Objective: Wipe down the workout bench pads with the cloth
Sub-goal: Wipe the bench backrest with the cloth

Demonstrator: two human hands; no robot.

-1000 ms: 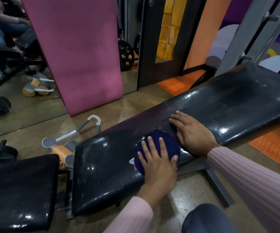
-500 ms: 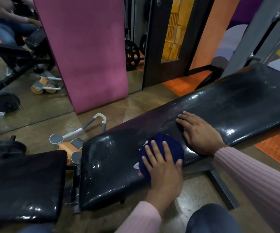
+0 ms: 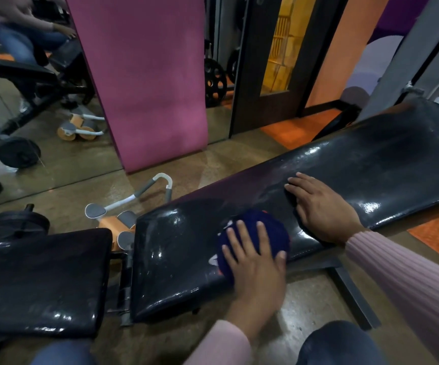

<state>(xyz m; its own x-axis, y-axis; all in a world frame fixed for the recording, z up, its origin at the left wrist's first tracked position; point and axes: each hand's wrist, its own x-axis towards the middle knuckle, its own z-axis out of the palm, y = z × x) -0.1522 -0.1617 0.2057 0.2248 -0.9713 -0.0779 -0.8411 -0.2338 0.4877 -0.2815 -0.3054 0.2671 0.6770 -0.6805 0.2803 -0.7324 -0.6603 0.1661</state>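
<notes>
A long black glossy bench back pad [image 3: 357, 164] runs from the centre up to the right. A separate black seat pad [image 3: 36, 275] lies at the lower left, across a gap with a metal bracket. A dark blue cloth [image 3: 252, 225] is bunched on the near edge of the back pad. My left hand [image 3: 255, 262] presses flat on the cloth with fingers spread. My right hand [image 3: 321, 209] rests palm down on the pad just right of the cloth, holding nothing.
An orange and grey ab roller [image 3: 123, 214] lies on the floor behind the gap between the pads. A pink mat [image 3: 144, 80] leans on a mirror wall [image 3: 28, 106]. A weight plate [image 3: 19, 223] sits at the left. The bench frame's foot [image 3: 352, 293] crosses the floor near my knee [image 3: 336, 343].
The view shifted slightly, so the bench sits further right in frame. My left hand with the cloth slid a little toward the pad's near edge. My right hand stayed planted.
</notes>
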